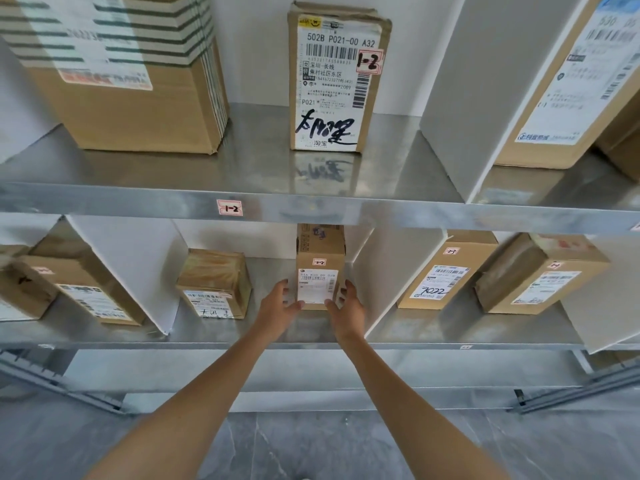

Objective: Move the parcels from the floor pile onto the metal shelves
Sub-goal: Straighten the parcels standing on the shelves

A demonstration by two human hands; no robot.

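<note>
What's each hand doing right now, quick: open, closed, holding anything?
Left hand: open, fingers against the left side of the small 2-2 cardboard parcel on the lower shelf.
Right hand: open, fingers against the parcel's right side; whether it is gripped cannot be told.

You are standing in a parcel storeroom or courier pick-up point. In front of you run bare galvanised metal shelves [311, 188], split into bays by upright white divider boards [460, 109]. Small red-bordered paper stickers [229, 207] with handwritten bay numbers such as "1-2" sit on the shelf edges. The bays hold brown cardboard parcels, each with a printed white shipping label with barcodes; the tall brown carton [332, 81] in the upper middle bay carries the same "1-2" code and black marker scrawl. Below the shelving you see a grey marbled tile floor [311, 445].
</note>
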